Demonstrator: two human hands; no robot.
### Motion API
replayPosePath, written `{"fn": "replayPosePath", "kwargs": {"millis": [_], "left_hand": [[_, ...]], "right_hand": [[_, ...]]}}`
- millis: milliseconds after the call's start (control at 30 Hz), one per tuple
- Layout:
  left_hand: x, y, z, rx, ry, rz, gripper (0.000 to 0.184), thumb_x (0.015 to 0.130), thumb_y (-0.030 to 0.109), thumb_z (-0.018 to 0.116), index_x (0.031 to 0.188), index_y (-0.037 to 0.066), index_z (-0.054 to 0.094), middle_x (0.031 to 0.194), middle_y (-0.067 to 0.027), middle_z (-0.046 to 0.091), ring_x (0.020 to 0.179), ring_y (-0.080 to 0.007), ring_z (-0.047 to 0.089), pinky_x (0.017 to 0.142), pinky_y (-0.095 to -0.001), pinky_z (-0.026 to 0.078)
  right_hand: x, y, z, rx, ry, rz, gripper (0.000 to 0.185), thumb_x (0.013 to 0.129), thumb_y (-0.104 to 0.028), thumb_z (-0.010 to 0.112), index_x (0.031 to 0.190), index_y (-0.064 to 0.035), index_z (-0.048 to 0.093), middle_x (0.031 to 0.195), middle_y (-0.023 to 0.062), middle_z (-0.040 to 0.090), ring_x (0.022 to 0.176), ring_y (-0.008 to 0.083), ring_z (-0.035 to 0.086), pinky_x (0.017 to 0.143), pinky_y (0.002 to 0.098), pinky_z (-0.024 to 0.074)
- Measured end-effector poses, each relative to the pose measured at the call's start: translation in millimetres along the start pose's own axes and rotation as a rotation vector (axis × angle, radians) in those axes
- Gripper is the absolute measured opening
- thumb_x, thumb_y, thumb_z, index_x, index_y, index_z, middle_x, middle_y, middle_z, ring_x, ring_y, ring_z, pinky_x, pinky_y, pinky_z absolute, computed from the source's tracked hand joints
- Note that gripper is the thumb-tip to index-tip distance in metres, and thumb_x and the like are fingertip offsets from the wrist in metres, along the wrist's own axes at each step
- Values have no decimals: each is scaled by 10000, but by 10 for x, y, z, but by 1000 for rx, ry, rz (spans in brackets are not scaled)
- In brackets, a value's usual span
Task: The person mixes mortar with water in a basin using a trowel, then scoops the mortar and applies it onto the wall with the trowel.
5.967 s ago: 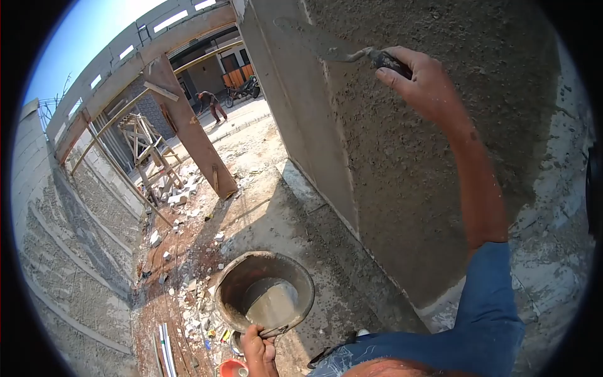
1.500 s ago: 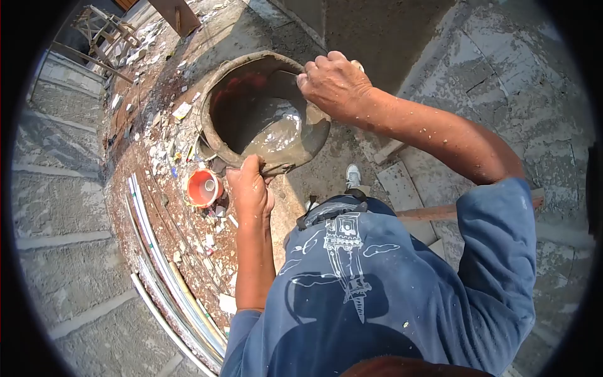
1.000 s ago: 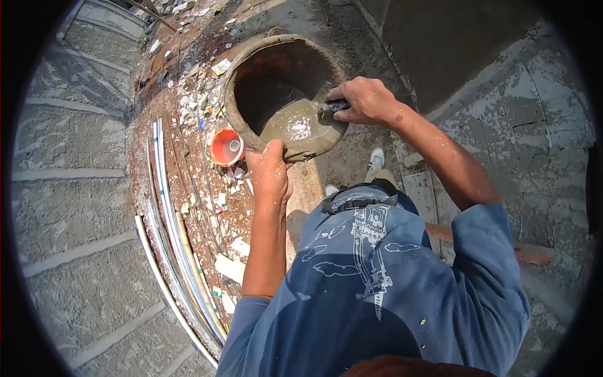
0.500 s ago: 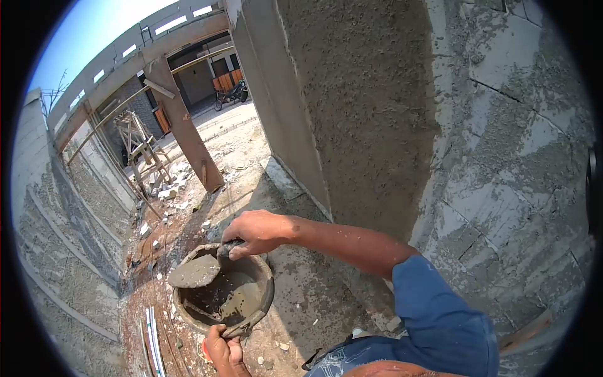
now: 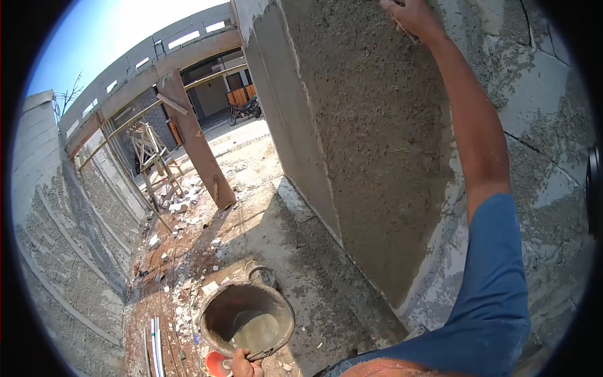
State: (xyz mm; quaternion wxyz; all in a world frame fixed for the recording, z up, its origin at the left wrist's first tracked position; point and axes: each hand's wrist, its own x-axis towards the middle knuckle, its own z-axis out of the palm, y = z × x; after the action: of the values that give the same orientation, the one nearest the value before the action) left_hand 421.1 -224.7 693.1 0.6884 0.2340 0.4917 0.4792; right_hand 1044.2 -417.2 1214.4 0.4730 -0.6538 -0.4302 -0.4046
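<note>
My left hand [image 5: 248, 366] grips the near rim of a mortar-caked bucket [image 5: 286, 305], which tilts toward me. Wet grey mortar [image 5: 259, 332] lies in its bottom. High up, my right hand [image 5: 411, 17] is against the freshly plastered wall [image 5: 377, 144] at the top edge of the view, its fingers curled. The trowel it held a moment earlier is cut off or hidden now. Dark, rough wet mortar coats this wall panel, with paler block to its right.
A red container [image 5: 217, 363] stands beside the bucket. Thin pipes [image 5: 155, 345] lie on the rubble-strewn ground at lower left. A leaning wooden post [image 5: 200, 141], a timber trestle [image 5: 147, 147] and a motorcycle [image 5: 244, 111] are farther off. A blockwork wall [image 5: 75, 251] runs along the left.
My right hand has risen from above the bucket to the upper wall, and the mortar-laden trowel has left view. The bucket now appears lower and farther right, more tilted, with my left hand still on its rim.
</note>
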Motion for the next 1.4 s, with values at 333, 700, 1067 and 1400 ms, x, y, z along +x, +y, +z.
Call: {"fn": "replayPosePath", "kwargs": {"millis": [333,700,1067,1400], "left_hand": [[51,-367,-151,98,-242,-38,60,811,42,577,797,-9,550,748,-91,554,571,-236,613,516,-412,603],[-426,-279,-1007,194,-363,-75,29,815,-23,575,843,-30,577,784,-92,615,591,-182,625,511,-306,548],[-632,-313,-1495,286,-346,31,296,822,-42,574,1109,4,517,887,-79,625,663,-173,645,580,-309,580],[-635,-541,-1715,328,-206,-63,237,831,-15,555,1060,-76,574,950,-135,655,745,-244,695,651,-375,626]], "right_hand": [[-4468,-1988,478,-191,-903,-7,293,843,-299,728,1078,-136,665,910,113,685,935,330,693,794,486,524],[-6011,-3355,936,-312,-925,-500,176,832,-198,649,972,-96,680,840,29,640,856,185,625,744,327,443],[-6558,-3168,978,-7,-1530,28,445,776,-310,780,1198,-176,733,944,157,745,902,313,726,801,430,582],[-7302,-3334,879,379,-1432,146,435,800,-303,754,1204,-150,703,941,172,725,935,368,701,825,478,547]]}}
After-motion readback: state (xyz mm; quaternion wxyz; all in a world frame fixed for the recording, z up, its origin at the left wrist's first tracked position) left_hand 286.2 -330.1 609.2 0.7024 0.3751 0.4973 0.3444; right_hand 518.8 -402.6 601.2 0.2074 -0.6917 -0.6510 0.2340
